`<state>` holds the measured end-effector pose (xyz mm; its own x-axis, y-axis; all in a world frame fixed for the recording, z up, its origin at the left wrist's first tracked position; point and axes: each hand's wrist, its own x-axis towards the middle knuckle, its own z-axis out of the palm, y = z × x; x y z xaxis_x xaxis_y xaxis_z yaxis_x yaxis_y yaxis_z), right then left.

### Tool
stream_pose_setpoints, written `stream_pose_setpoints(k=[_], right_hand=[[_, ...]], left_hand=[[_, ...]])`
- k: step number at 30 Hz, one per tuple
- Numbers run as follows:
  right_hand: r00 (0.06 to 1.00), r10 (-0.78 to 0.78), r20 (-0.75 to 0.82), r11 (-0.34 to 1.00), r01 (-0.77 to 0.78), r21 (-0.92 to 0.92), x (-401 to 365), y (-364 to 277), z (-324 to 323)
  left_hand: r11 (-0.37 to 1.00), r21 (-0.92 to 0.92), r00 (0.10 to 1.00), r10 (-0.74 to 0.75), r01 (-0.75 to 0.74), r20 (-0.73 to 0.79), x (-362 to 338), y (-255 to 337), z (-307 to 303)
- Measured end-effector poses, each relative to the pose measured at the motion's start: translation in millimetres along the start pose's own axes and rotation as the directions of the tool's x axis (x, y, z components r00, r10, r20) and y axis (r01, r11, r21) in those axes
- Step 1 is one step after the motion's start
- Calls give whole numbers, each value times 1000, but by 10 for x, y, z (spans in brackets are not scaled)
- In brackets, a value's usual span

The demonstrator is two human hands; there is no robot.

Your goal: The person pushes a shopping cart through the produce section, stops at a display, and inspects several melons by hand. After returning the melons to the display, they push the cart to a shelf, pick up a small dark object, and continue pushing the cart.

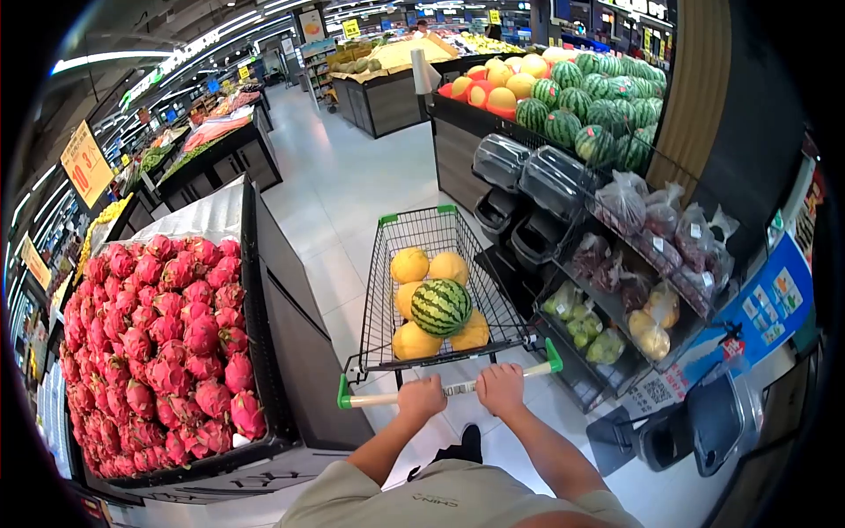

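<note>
Both my hands grip the pale handlebar [378, 400] of a shopping cart, its ends capped in green. My left hand [422, 398] is wrapped round the bar left of its middle, and my right hand [502, 389] round it just right of the middle. A printed label lies on the bar between them. Ahead of the bar is the black wire basket [387, 304] of the cart. Inside it, a striped watermelon [441, 307] rests on top of several yellow melons [415, 341].
Dragon fruit [167, 343] fills a black-edged stand on the left. To the right are a rack with bagged produce [660, 220], black bins [528, 189] and a watermelon display [581, 106]. A tiled aisle [326, 176] runs forward between stands.
</note>
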<state>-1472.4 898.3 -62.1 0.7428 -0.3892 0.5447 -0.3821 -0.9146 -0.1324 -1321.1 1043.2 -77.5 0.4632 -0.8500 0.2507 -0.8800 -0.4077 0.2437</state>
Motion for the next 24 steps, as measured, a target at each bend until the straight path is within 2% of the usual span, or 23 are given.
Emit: stream_pose_setpoints(k=[2,7,10,12,15,21,24], right_hand=[[999,-29,26,999,29,-15,104,167,71],[996,-6,94,1000,6,0,434,536,116],[996,47,69,998,-49,27,581,678,162],[998,52,-28,997,-50,57,656,765,222],[997,71,-39,993,-67,93,766,841,184],[994,101,50,991,-105,86,744,879,79],[994,94,62,982,-103,156,569,934,160]], left_hand=[[1000,15,999,-1,2,-45,150,66,29],[998,-61,1000,13,-13,2,552,185,162],[995,-94,999,23,-19,39,789,262,124],[996,-88,999,32,-29,31,941,260,186],[994,-106,999,30,-27,26,1089,296,237],[999,-31,998,-11,13,70,1360,281,247],[1000,23,997,-17,15,72,1426,261,248]])
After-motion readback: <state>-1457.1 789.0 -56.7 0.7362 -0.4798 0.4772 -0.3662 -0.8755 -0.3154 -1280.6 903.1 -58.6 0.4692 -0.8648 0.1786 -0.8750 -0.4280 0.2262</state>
